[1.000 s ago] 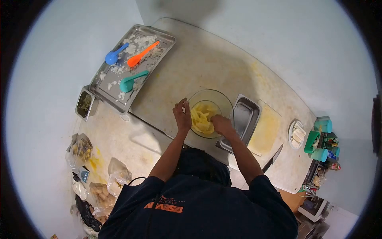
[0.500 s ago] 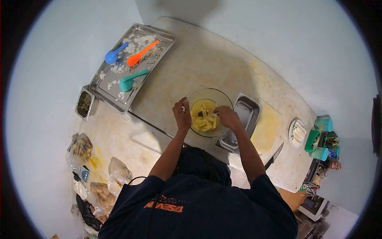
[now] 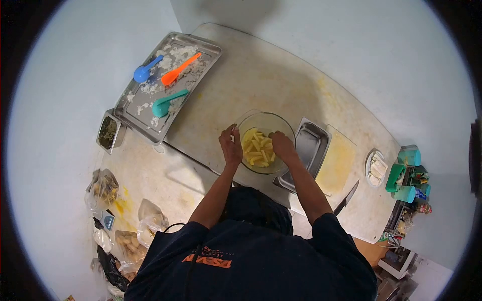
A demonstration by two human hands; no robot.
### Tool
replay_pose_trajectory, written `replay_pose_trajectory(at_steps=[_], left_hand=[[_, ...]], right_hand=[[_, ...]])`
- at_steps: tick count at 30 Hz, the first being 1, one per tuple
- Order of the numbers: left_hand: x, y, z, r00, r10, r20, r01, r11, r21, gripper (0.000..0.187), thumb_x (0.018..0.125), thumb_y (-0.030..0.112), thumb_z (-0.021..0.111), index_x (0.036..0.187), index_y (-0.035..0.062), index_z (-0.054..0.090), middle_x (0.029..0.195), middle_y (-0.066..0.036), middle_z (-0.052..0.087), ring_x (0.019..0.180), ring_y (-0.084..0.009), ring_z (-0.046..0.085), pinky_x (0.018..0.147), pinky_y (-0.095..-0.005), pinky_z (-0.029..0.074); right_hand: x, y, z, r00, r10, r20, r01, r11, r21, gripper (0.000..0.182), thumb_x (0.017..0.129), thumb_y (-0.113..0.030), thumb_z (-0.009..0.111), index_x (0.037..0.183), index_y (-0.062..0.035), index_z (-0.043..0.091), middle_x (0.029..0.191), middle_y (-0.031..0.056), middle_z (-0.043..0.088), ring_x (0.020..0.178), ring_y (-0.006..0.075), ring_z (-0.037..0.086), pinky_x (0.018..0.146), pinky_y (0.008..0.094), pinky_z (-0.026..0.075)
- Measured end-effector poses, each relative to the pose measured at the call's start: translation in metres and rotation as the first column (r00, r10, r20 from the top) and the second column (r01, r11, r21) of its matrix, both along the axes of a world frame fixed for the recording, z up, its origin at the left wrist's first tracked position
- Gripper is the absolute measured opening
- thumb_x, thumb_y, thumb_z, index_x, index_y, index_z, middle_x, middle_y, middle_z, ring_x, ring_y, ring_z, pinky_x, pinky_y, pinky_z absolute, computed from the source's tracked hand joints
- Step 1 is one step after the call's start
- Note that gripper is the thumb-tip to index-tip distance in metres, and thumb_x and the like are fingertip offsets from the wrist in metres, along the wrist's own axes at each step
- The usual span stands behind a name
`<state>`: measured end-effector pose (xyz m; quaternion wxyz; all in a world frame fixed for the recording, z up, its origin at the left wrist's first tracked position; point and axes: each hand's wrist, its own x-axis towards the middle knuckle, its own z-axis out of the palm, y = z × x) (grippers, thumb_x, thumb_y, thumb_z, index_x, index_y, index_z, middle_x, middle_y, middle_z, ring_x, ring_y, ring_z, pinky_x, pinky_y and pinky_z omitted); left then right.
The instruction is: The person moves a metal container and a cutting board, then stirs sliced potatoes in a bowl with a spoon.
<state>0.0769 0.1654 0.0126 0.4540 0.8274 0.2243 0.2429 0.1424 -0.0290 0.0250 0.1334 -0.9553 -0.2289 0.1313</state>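
Observation:
A clear glass bowl [image 3: 267, 116] holds pale yellow strips [image 3: 258, 148] that look like cut potato. My left hand [image 3: 231, 146] grips the bowl's left rim, with the thumb and fingers closed on it. Over the right side of the bowl, my right hand [image 3: 282, 145] is closed and reaches in among the strips. It seems to hold a spoon, which is mostly hidden now by the hand and the strips.
Right of the bowl are a steel pan [image 3: 311, 145], a yellow-stained cutting board [image 3: 337, 160], a knife [image 3: 346, 198] and a plate of white pieces [image 3: 375, 168]. A steel tray [image 3: 145, 123] with rice-like remains and several colored scoops lies at upper left. Plastic bags [image 3: 150, 220] sit lower left.
My right hand has turned and dipped within the bowl, and the spoon's dark head no longer shows. The yellow strips have shifted. My left hand stays at the rim.

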Motion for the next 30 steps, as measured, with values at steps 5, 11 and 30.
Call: replay_pose_trajectory(at_steps=[5, 11, 30], left_hand=[[0.0, 0.001, 0.007, 0.998, -0.032, -0.057, 0.029, 0.998, -0.062, 0.03, 0.103, 0.026, 0.052, 0.122, 0.0063, 0.064, 0.096, -0.01, 0.058, 0.091, -0.0259, 0.05, 0.085, -0.0396, 0.043], [-0.001, 0.0, 0.006, 0.998, -0.005, -0.056, 0.002, 0.998, -0.061, 0.036, 0.104, 0.034, 0.05, 0.121, 0.0059, 0.065, 0.095, -0.01, 0.061, 0.088, -0.0235, 0.05, 0.084, -0.0378, 0.043], [0.0, 0.0, 0.002, 0.999, -0.009, -0.046, 0.007, 0.999, -0.04, 0.037, 0.104, 0.035, 0.05, 0.122, 0.0068, 0.066, 0.096, -0.01, 0.06, 0.087, -0.0227, 0.051, 0.081, -0.0366, 0.044]], right_hand=[[-0.001, -0.008, -0.01, 0.975, 0.058, -0.216, -0.056, 0.998, 0.017, 0.035, 0.084, -0.001, 0.055, 0.115, -0.0108, 0.069, 0.11, 0.0148, 0.068, 0.103, 0.0333, 0.066, 0.088, 0.0446, 0.053], [-0.011, -0.017, 0.033, 0.951, 0.128, -0.281, -0.128, 0.992, 0.016, 0.038, 0.081, 0.002, 0.055, 0.114, -0.0113, 0.07, 0.112, 0.0128, 0.07, 0.106, 0.0316, 0.066, 0.089, 0.0425, 0.053], [-0.014, 0.0, 0.042, 0.972, 0.149, 0.181, -0.073, 0.926, -0.371, 0.009, 0.081, -0.008, 0.064, 0.088, -0.0031, 0.069, 0.091, 0.0131, 0.063, 0.083, 0.0303, 0.07, 0.069, 0.0431, 0.058]])
